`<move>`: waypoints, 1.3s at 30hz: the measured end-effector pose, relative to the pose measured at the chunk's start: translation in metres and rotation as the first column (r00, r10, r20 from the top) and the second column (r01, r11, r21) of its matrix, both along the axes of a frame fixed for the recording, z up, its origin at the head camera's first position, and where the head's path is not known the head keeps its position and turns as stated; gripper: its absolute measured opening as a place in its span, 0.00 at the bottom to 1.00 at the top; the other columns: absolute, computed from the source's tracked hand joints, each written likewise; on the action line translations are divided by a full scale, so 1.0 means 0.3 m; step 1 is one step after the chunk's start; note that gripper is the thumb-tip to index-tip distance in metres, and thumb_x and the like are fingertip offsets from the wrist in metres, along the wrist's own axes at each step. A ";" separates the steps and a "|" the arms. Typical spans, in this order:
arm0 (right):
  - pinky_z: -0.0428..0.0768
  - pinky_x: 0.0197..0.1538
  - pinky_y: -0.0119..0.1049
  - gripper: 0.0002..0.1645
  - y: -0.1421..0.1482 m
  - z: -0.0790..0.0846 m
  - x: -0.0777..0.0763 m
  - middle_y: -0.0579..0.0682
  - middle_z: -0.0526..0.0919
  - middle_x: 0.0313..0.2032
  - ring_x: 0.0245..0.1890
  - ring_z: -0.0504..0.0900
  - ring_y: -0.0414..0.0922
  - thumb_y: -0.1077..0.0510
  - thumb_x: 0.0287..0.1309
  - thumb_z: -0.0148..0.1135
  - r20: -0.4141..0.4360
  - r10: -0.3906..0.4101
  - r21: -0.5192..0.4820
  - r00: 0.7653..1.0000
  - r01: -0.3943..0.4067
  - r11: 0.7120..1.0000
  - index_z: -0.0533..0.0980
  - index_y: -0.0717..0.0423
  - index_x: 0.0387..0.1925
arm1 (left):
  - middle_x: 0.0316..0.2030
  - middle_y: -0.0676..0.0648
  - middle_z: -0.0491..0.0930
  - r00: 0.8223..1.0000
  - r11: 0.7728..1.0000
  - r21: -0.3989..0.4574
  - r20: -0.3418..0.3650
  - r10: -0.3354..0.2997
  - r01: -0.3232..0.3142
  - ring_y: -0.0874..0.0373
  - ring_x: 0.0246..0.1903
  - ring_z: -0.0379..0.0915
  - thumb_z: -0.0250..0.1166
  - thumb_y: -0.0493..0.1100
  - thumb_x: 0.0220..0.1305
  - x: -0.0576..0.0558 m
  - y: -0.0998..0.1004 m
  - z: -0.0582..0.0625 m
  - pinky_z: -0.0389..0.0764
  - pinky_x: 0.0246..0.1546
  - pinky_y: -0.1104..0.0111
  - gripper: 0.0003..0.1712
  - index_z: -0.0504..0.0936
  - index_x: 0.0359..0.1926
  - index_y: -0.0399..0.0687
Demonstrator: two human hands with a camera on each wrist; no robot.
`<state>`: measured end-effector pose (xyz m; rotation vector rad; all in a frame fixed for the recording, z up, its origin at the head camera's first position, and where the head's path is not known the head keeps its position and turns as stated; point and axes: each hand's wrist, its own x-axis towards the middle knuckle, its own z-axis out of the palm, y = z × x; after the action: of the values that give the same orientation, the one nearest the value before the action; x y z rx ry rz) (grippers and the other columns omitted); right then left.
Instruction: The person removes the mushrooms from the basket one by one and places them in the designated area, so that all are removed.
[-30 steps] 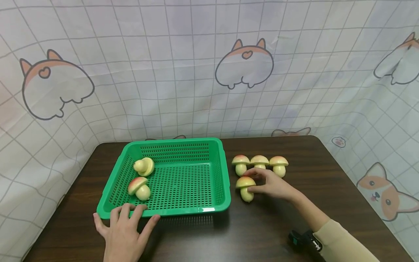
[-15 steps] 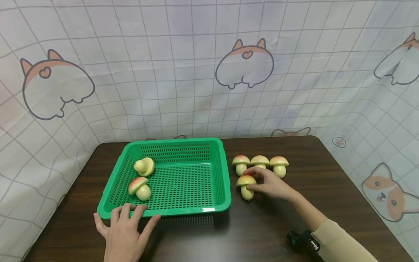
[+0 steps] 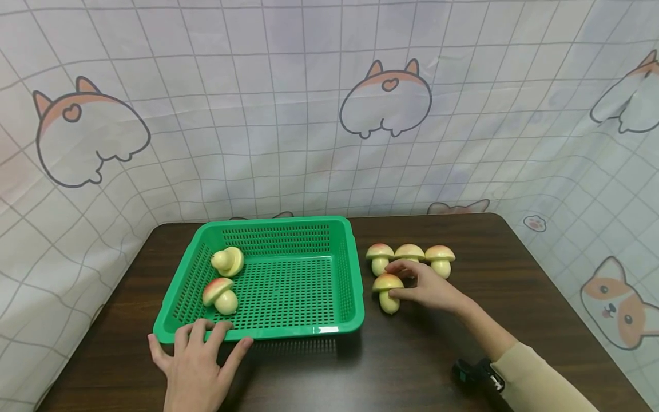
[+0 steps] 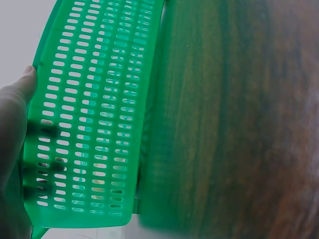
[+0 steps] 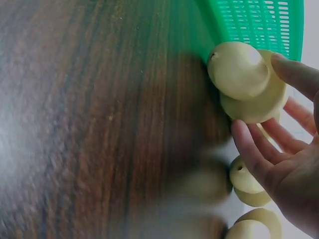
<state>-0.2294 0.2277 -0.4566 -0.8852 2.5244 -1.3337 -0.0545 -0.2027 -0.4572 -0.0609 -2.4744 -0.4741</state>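
My right hand (image 3: 429, 289) pinches a toy mushroom (image 3: 388, 300) between thumb and fingers, just right of the green plastic basket (image 3: 288, 333). The mushroom has a yellow-red cap and a pale stem; in the right wrist view its stem end (image 5: 237, 69) faces the camera. Behind this hand stands a row of three similar mushrooms (image 3: 380, 260), the middle one partly covered by the fingers. My left hand (image 3: 198, 366) grips the basket's near rim at its left end, fingertips hooked over to the inside. Two more mushrooms (image 3: 225, 298) lie in the basket's left part.
Everything stands on a dark wooden table (image 3: 360, 377). A patterned cloth (image 3: 278, 143) hangs behind it and at both sides. A small black device (image 3: 479, 375) sits at my right wrist near the sleeve.
My right hand and the mushroom it holds have shifted slightly away from me, closer to the row. The left hand and the basket have stayed in place.
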 end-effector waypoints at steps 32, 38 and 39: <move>0.83 0.53 0.47 0.28 -0.075 0.314 -0.080 0.50 0.79 0.59 0.58 0.81 0.55 0.55 0.66 0.72 -0.109 0.105 0.104 0.989 -0.093 0.990 0.74 0.53 0.63 | 0.41 0.44 0.77 1.000 1.000 0.010 0.007 -0.005 0.005 0.36 0.47 0.68 0.69 0.66 0.63 0.005 -0.001 0.004 0.29 0.59 0.21 0.24 0.85 0.41 0.52; 0.83 0.54 0.46 0.27 -0.147 0.378 -0.100 0.49 0.78 0.60 0.57 0.81 0.51 0.55 0.67 0.70 -0.148 0.168 0.131 0.975 -0.149 0.980 0.73 0.54 0.64 | 0.40 0.44 0.77 1.000 1.000 0.011 0.014 -0.009 0.008 0.36 0.47 0.67 0.69 0.66 0.64 0.002 0.002 0.004 0.28 0.60 0.21 0.24 0.85 0.42 0.51; 0.83 0.54 0.46 0.27 -0.159 0.386 -0.102 0.49 0.78 0.60 0.57 0.81 0.51 0.55 0.67 0.70 -0.146 0.176 0.131 0.973 -0.158 0.979 0.73 0.54 0.64 | 0.40 0.44 0.77 1.000 1.000 0.011 0.015 -0.008 0.008 0.36 0.48 0.67 0.69 0.66 0.64 0.002 0.002 0.004 0.28 0.60 0.21 0.24 0.85 0.42 0.51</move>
<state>-0.2601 0.1800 -0.3410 -1.1900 2.5437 -1.0914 -0.0538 -0.2021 -0.4561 -0.0633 -2.4866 -0.4935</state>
